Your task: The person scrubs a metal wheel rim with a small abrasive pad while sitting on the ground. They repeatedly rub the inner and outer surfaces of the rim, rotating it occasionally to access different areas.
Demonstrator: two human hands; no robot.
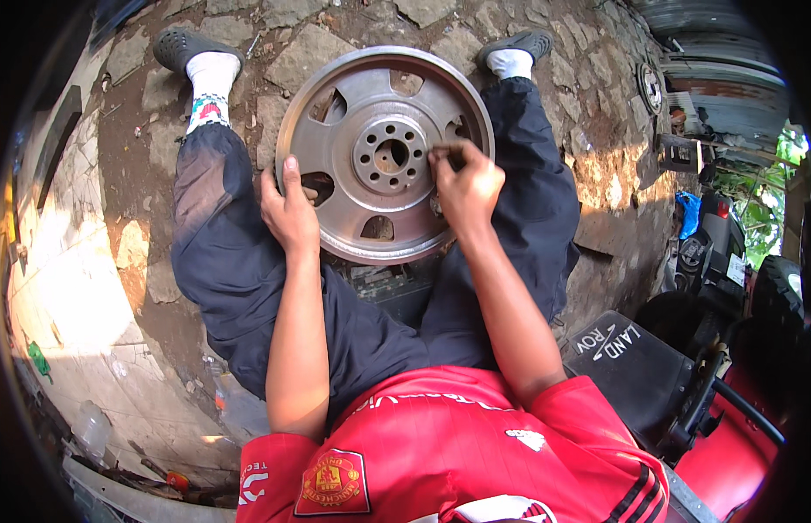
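A round metal flywheel (340, 218), brownish grey with several cut-out windows and a ring of bolt holes about its centre bore, stands tilted between my spread legs. My left hand (289, 205) grips its left rim, thumb on the face and fingers curled at the lower-left window. Over the face, just right of the hub, my right hand (466, 185) is closed with its fingertips pinched together. Whatever those fingertips hold, if anything, is too small or hidden to make out.
Uneven stone paving (309, 54) surrounds my feet. To the right are a black panel (627, 370), dark vehicle parts and a red body panel (728, 444). Pale sunlit slabs (65, 288) lie left, with a clear plastic container (91, 429). Another round metal part (650, 88) lies far right.
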